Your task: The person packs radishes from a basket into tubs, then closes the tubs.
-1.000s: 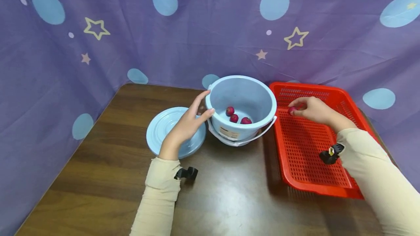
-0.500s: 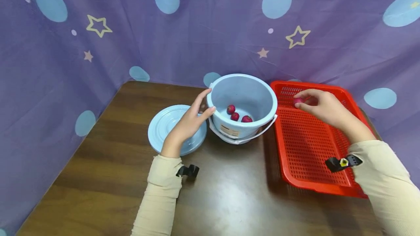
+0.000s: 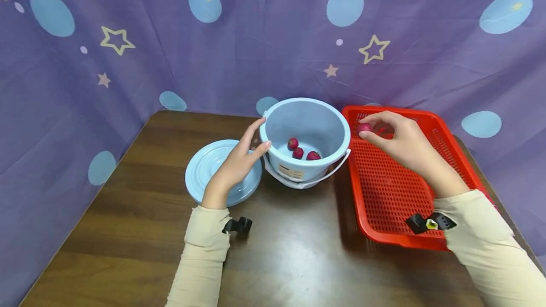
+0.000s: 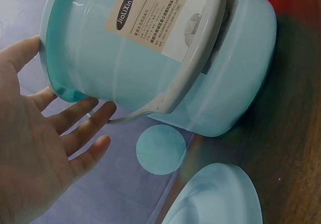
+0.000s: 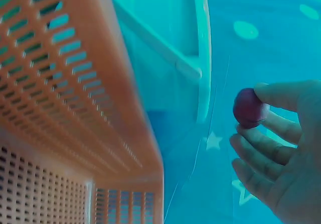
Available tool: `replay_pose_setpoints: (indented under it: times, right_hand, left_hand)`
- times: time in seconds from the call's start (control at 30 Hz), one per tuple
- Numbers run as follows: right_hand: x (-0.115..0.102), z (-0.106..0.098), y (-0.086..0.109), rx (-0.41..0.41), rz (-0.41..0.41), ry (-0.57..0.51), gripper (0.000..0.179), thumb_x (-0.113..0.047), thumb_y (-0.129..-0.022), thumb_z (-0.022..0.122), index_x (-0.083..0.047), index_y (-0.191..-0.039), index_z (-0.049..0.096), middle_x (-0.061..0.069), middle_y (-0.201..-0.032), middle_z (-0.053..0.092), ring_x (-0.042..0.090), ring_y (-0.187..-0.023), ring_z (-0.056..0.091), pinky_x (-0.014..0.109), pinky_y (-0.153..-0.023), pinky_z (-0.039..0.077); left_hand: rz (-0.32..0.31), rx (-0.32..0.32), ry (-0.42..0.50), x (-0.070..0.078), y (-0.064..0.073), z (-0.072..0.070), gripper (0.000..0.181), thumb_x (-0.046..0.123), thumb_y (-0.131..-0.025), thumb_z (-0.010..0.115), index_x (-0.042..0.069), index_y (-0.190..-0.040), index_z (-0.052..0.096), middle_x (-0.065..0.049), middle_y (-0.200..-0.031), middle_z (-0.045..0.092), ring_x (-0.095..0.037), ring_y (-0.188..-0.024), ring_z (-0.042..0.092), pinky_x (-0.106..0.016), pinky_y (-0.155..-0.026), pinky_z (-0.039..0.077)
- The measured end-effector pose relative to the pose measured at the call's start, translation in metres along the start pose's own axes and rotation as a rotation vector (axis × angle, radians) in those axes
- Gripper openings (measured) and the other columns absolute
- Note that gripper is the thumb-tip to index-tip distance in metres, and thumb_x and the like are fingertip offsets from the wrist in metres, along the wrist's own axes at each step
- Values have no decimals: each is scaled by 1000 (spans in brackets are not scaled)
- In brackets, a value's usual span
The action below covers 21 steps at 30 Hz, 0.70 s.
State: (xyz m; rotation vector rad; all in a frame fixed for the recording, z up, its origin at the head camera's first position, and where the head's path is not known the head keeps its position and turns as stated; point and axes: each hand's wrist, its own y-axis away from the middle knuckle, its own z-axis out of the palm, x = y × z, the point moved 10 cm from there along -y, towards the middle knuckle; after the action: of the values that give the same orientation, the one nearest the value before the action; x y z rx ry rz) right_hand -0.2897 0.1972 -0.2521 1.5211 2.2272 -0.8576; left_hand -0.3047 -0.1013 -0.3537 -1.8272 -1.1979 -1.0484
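My right hand (image 3: 398,141) pinches a small round red radish (image 5: 249,108) between thumb and fingertips. In the head view it is over the far left part of the red basket (image 3: 360,203), near the bucket's right side. My left hand (image 3: 236,162) is at the left rim of the light blue bucket (image 3: 304,101), its thumb and fingers spread and touching the rim. The left wrist view shows those fingers loosely extended along the bucket's outside, near its handle (image 4: 195,68). Inside the bucket, three radishes (image 3: 297,153) lie on the bottom.
A round light blue lid (image 3: 200,165) lies flat on the wooden table (image 3: 277,250) left of the bucket, partly behind my left hand. The red basket stands close on the bucket's right. A purple patterned curtain (image 3: 239,70) hangs right behind the table.
My right hand has lifted the radish off the basket's bottom and moved it left, closer to the bucket. My left hand stays at the bucket's rim.
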Motion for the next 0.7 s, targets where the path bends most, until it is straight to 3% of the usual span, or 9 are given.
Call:
replay_pose_setpoints:
  times: [0.27, 0.5, 0.7]
  right_hand:
    - [-18, 11, -2, -13, -69, -42, 30, -16, -88, 77, -10, -116, 70, 2, -107, 69, 19, -95, 63, 22, -85, 46]
    - [-27, 21, -4, -49, -147, -45, 26, -14, -88, 77, -12, -112, 71, -5, -99, 67, 12, -92, 60, 24, -87, 45]
    - [-29, 29, -6, -80, -158, -33, 27, -13, -87, 78, -11, -113, 71, -3, -98, 65, 15, -96, 59, 37, -90, 47]
  left_hand:
    - [40, 16, -32, 3, -2, -2, 62, 43, -102, 49, 33, -157, 22, -10, -131, 50, -28, -115, 49, -50, -100, 37]
    - [29, 6, -27, 3, -2, -1, 61, 41, -103, 49, 34, -157, 21, -11, -133, 47, -28, -117, 47, -52, -102, 35]
    - [24, 9, -26, 2, -2, -1, 61, 43, -103, 49, 34, -157, 21, -10, -134, 47, -26, -117, 47, -51, -102, 36]
